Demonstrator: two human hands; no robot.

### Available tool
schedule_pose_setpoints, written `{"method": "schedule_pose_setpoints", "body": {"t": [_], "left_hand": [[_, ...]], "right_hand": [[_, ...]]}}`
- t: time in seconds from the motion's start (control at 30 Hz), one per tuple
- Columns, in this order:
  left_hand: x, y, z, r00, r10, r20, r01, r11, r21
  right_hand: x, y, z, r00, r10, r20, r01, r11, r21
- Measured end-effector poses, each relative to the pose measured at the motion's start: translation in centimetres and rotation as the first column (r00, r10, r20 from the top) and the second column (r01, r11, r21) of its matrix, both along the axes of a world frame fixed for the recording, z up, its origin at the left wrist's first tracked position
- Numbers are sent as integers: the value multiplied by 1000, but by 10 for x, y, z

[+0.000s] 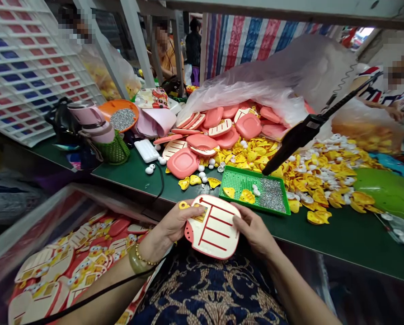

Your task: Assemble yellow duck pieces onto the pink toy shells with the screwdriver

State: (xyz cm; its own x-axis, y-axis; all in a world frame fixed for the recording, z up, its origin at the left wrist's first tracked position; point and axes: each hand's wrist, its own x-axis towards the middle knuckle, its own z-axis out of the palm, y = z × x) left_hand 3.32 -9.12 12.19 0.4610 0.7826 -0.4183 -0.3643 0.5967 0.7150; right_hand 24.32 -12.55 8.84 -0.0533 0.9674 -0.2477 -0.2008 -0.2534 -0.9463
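Both my hands hold a flat cream-and-pink plastic board [215, 228] with red printed lines and a small yellow printed patch. My left hand [173, 223] grips its left edge, with a small yellow plastic ring [184, 205] at the fingertips. My right hand [252, 230] grips its right edge. Just beyond the board, a green perforated tray [252, 189] holds yellow plastic pieces, white beads and silver granules. Loose yellow duck-shaped parts [319, 216] and pink plastic plates [183, 163] lie across the green workbench [351, 239].
A clear bin [53, 203] of printed duck boards sits at my lower left. A black rod [297, 142] slants above the bench. Further back are a plastic bag, an orange dish, and a white rack. Co-workers sit at the back and right.
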Motion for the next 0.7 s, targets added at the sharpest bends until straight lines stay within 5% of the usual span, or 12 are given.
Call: {"method": "schedule_pose_setpoints", "body": {"t": [0.17, 0.37, 0.43, 0.53, 0.63, 0.7], "left_hand": [[-1, -3, -2, 999, -32, 4, 31, 993, 112], [-17, 9, 1, 973, -188, -132, 218, 936, 275], [-16, 15, 13, 962, -187, -198, 254, 880, 401], [-10, 17, 39, 918, -238, -317, 385, 719, 578], [-6, 14, 59, 806, -414, -422, 591, 586, 554], [-7, 12, 62, 739, -488, -465, 673, 554, 489]], "right_hand": [[-13, -2, -6, 956, 24, -293, -52, 995, -88], [-9, 3, 3, 857, 74, -511, -216, 950, -224], [-17, 2, -1, 804, 95, -587, -314, 906, -283], [-32, -5, -8, 737, 148, -660, -450, 836, -315], [-31, -10, -9, 783, 342, -519, -528, 806, -266], [-13, -4, -7, 891, 416, -180, -446, 876, -183]]}}
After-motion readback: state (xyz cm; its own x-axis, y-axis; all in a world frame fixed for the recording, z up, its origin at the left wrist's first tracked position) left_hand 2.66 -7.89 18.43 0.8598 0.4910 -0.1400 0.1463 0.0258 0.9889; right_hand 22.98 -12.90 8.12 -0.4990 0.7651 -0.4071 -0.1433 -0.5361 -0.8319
